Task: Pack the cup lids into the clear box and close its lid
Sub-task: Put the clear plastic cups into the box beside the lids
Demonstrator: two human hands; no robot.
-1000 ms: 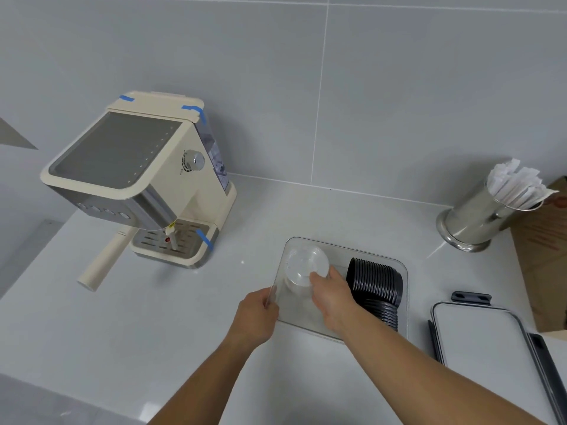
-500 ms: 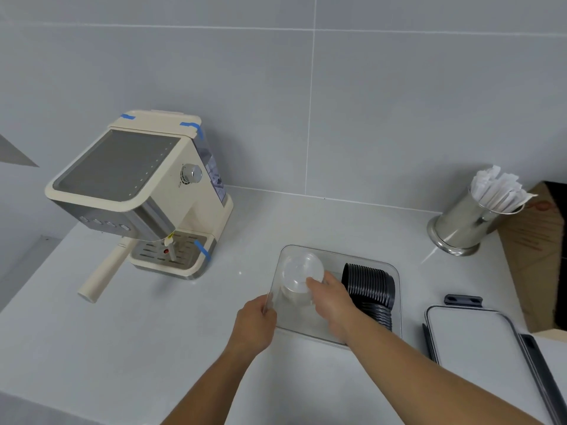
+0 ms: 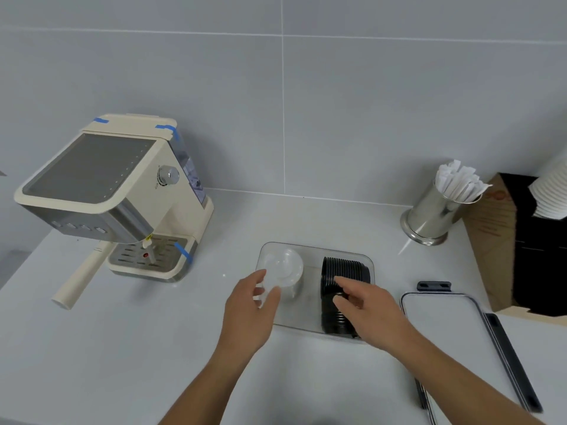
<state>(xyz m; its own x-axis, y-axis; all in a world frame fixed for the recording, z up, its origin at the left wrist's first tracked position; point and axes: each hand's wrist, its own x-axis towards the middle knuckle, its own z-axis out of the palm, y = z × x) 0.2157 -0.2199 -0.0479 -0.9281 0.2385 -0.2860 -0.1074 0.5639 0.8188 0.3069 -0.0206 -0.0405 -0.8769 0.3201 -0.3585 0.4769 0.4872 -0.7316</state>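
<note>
A clear box sits open on the white counter in front of me. Inside it, a row of clear cup lids stands on edge at the left and a row of black cup lids at the right. My left hand hovers at the box's left wall, fingers spread, thumb and fingertips near the clear lids. My right hand lies over the black lids, index finger and thumb touching their rims. The box's own lid, white with dark clips, lies flat to the right.
A cream espresso machine stands at the left with its handle jutting toward me. A steel cup of wrapped straws stands at the back right, beside a brown and black carton and stacked white cups.
My right hand has let go of the clear lids and moved right onto the black lids. My left hand has come off the box wall and opened. The view has shifted a little.
</note>
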